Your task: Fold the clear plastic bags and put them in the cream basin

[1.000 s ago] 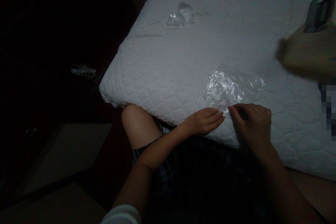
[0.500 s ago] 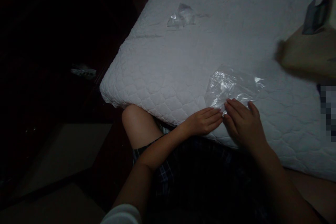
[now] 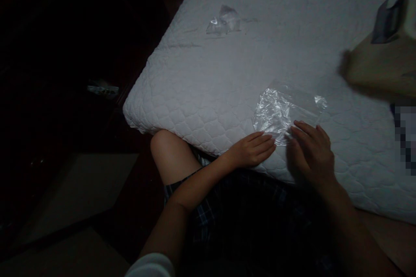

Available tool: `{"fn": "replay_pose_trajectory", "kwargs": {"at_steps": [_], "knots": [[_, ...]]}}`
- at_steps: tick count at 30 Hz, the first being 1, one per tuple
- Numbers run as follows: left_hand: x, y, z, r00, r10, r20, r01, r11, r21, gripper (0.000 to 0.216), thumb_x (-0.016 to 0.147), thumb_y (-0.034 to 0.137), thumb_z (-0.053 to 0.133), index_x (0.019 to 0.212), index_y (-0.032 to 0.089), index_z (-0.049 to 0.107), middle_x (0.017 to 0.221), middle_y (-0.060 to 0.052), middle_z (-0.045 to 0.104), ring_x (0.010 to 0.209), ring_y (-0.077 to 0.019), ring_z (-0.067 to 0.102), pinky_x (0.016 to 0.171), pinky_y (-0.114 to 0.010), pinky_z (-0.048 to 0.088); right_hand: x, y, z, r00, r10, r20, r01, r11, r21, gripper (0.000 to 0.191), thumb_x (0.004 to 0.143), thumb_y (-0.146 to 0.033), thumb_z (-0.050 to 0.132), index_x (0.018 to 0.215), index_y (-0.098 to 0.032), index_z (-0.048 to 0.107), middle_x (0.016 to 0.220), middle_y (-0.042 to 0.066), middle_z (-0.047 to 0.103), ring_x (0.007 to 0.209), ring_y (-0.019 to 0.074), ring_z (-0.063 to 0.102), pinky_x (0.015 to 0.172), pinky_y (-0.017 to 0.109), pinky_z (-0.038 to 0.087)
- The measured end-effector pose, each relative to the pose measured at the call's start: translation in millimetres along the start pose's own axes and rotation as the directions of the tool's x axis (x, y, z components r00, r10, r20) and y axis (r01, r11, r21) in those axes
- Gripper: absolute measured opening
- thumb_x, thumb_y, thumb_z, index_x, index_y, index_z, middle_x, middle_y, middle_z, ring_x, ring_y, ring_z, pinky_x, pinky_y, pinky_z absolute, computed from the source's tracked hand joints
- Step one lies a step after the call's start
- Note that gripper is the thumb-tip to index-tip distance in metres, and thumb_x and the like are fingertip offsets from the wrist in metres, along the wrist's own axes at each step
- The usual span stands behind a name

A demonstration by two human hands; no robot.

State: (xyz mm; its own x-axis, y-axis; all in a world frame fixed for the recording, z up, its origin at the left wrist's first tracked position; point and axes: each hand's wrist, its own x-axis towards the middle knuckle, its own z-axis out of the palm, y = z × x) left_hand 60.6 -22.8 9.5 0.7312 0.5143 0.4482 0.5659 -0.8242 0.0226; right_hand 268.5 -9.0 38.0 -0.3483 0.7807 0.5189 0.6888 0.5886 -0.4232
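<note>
A clear plastic bag (image 3: 276, 110), crinkled and shiny, lies flat on the white quilted mattress (image 3: 195, 82) close to its near edge. My left hand (image 3: 255, 150) rests with its fingers stretched out, the tips on the bag's lower left edge. Over the bag's lower right part is my right hand (image 3: 313, 151), fingers extended and slightly spread, palm down. Whether the right fingertips press on the plastic or hover just over it, I cannot tell.
Another small clear plastic bag (image 3: 224, 21) lies farther back on the mattress. A yellowish box-like object (image 3: 383, 62) with a dark opening stands at the right. On the dark floor at left is a small packet (image 3: 103, 89). The room is dim.
My right hand has slid to the right across the bag, away from my left hand, baring more of the plastic. My left hand has stayed in place.
</note>
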Motion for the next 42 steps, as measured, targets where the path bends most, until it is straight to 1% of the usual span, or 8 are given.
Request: {"fn": "replay_pose_trajectory", "kwargs": {"at_steps": [3, 6, 9, 13, 18, 26, 32, 42], "knots": [[-1, 0, 1, 1.000, -0.006, 0.014, 0.006, 1.000, -0.028, 0.024, 0.093, 0.013, 0.048, 0.114, 0.012, 0.061, 0.117, -0.011, 0.067, 0.118, -0.0206, 0.058, 0.102, -0.041, 0.050, -1, 2, -12, 0.994, 0.027, -0.105, -0.022, 0.999, 0.047, 0.037, 0.085, -0.018, 0.053, 0.121, -0.022, 0.059, 0.119, 0.012, 0.065, 0.111, 0.0264, 0.061, 0.102, 0.050, 0.041], [-3, 0, 3, 1.000, -0.001, 0.010, 0.002, 1.000, -0.030, 0.025, 0.093, 0.013, 0.048, 0.114, 0.012, 0.061, 0.119, -0.013, 0.066, 0.119, -0.0209, 0.058, 0.103, -0.042, 0.048, -1, 8, -25, 0.977, 0.177, -0.120, -0.169, 0.983, 0.075, 0.032, 0.084, -0.019, 0.056, 0.114, -0.021, 0.065, 0.110, 0.012, 0.067, 0.103, 0.0257, 0.063, 0.092, 0.042, 0.048], [-3, 0, 5, 0.996, 0.011, -0.085, -0.009, 1.000, 0.026, 0.023, 0.093, 0.014, 0.048, 0.112, 0.012, 0.061, 0.118, -0.012, 0.066, 0.117, -0.0201, 0.059, 0.102, -0.040, 0.049, -2, 16, -36, 0.941, 0.332, -0.061, -0.326, 0.941, 0.096, 0.023, 0.084, -0.023, 0.057, 0.104, -0.022, 0.068, 0.102, 0.009, 0.068, 0.095, 0.0231, 0.064, 0.086, 0.038, 0.050], [-4, -1, 6, 0.983, 0.008, -0.183, 0.003, 0.998, 0.058, 0.021, 0.093, 0.016, 0.049, 0.109, 0.015, 0.062, 0.118, -0.009, 0.066, 0.115, -0.0198, 0.060, 0.100, -0.039, 0.050, -5, 28, -47, 0.885, 0.446, 0.130, -0.461, 0.879, 0.125, 0.019, 0.081, -0.029, 0.061, 0.098, -0.024, 0.068, 0.101, 0.006, 0.068, 0.089, 0.0224, 0.066, 0.082, 0.037, 0.051], [-3, 3, 7, 0.995, -0.043, -0.091, 0.041, 0.999, -0.021, 0.025, 0.092, 0.020, 0.048, 0.113, 0.015, 0.061, 0.119, -0.012, 0.065, 0.120, -0.0234, 0.056, 0.101, -0.044, 0.047, -7, 36, -52, 0.895, 0.334, 0.297, -0.388, 0.910, 0.147, 0.020, 0.080, -0.036, 0.062, 0.097, -0.026, 0.067, 0.100, 0.005, 0.067, 0.090, 0.0230, 0.065, 0.082, 0.039, 0.051], [-3, 8, 12, 0.998, -0.054, -0.026, 0.053, 0.998, -0.031, 0.027, 0.092, 0.020, 0.047, 0.117, 0.019, 0.059, 0.122, -0.010, 0.062, 0.121, -0.0228, 0.054, 0.100, -0.043, 0.047, -6, 36, -50, 0.940, 0.186, 0.286, -0.238, 0.958, 0.158, 0.022, 0.081, -0.040, 0.063, 0.099, -0.027, 0.067, 0.101, 0.005, 0.067, 0.094, 0.0223, 0.062, 0.084, 0.038, 0.050], [-4, 7, 14, 0.996, -0.040, -0.078, 0.043, 0.998, 0.041, 0.027, 0.094, 0.019, 0.046, 0.117, 0.021, 0.059, 0.121, -0.008, 0.063, 0.119, -0.0211, 0.055, 0.100, -0.041, 0.047, -4, 31, -49, 0.924, 0.175, 0.339, -0.242, 0.956, 0.167, 0.023, 0.081, -0.044, 0.061, 0.091, -0.026, 0.069, 0.094, 0.005, 0.070, 0.089, 0.0234, 0.064, 0.085, 0.042, 0.048], [4, 9, 4, 0.995, -0.089, 0.035, 0.089, 0.996, 0.019, 0.036, 0.093, 0.020, 0.044, 0.127, 0.016, 0.055, 0.131, -0.012, 0.058, 0.132, -0.0251, 0.045, 0.107, -0.047, 0.043, -1, 33, -49, 0.909, 0.177, 0.376, -0.257, 0.950, 0.175, 0.025, 0.083, -0.048, 0.058, 0.088, -0.027, 0.070, 0.089, 0.004, 0.072, 0.087, 0.0235, 0.064, 0.084, 0.042, 0.047]]}}
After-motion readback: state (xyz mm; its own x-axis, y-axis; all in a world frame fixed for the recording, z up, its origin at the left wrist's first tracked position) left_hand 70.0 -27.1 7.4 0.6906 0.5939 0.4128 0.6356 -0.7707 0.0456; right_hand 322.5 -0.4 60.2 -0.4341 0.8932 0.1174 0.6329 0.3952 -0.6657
